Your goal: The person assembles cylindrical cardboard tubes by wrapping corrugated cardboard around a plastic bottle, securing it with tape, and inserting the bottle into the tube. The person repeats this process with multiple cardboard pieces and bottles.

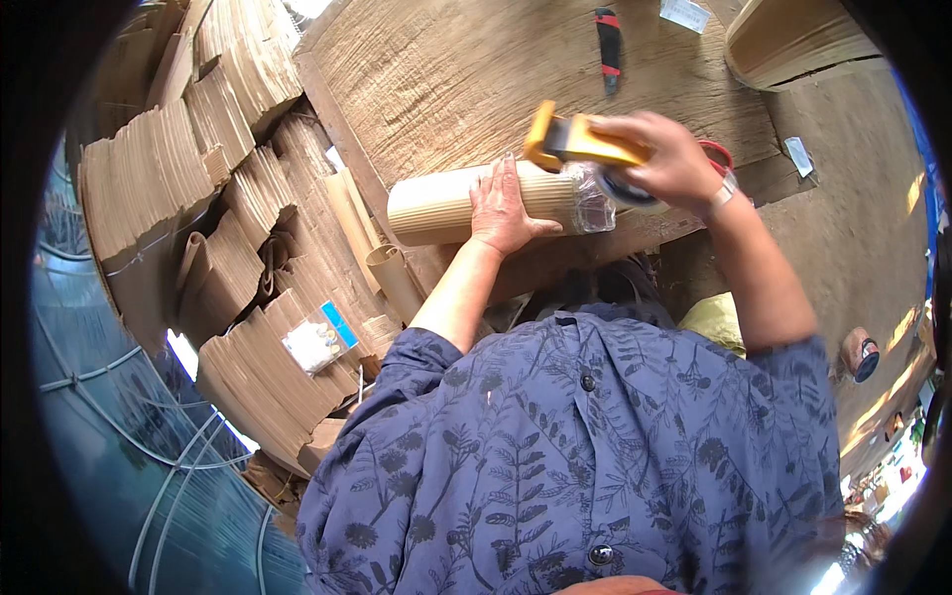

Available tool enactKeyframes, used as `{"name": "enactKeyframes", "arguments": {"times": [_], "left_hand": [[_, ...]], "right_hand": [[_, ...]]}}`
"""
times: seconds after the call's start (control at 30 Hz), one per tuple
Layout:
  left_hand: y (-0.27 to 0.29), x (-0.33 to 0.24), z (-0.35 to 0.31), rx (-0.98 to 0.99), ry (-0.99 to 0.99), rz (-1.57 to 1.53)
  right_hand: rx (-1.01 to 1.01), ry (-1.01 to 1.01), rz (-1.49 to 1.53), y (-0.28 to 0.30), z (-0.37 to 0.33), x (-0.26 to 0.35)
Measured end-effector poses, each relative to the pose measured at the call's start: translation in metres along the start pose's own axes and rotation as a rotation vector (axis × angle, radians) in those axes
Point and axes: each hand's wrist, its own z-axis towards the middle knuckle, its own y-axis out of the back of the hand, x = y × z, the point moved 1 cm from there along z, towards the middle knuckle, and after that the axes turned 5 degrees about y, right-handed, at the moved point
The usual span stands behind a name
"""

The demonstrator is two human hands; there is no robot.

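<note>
A cream roll of ribbed sheet lies crosswise near the table's front edge. My left hand rests on top of it, fingers stretched out and thumb apart, pressing flat rather than wrapping round. Shiny transparent plastic or tape covers the roll's right end. Just above that end, my right hand is closed round a yellow tape dispenser, slightly blurred. Its head points left over the roll, and a dark round part shows below my fingers. Whether a strip of tape joins it to the roll, I cannot tell.
A black and red utility knife lies on the wooden table. Red scissor-like handles show behind my right wrist. Stacked brown cardboard fills the left side, with a plastic packet on it. A curved brown roll stands far right.
</note>
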Motion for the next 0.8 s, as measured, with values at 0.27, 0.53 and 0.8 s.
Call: {"name": "enactKeyframes", "arguments": {"times": [0.27,0.53,0.8], "left_hand": [[0.005,0.006,0.005,0.072,0.076,-0.057],[0.003,-0.061,0.034,0.105,-0.424,0.217],[0.033,-0.072,0.135,0.420,-0.243,0.069]], "right_hand": [[0.746,-0.215,-0.617,0.018,0.020,-0.010],[0.381,-0.309,-0.340,0.031,-0.017,-0.075],[-0.277,-0.446,0.577,-0.061,-0.086,-0.181]]}}
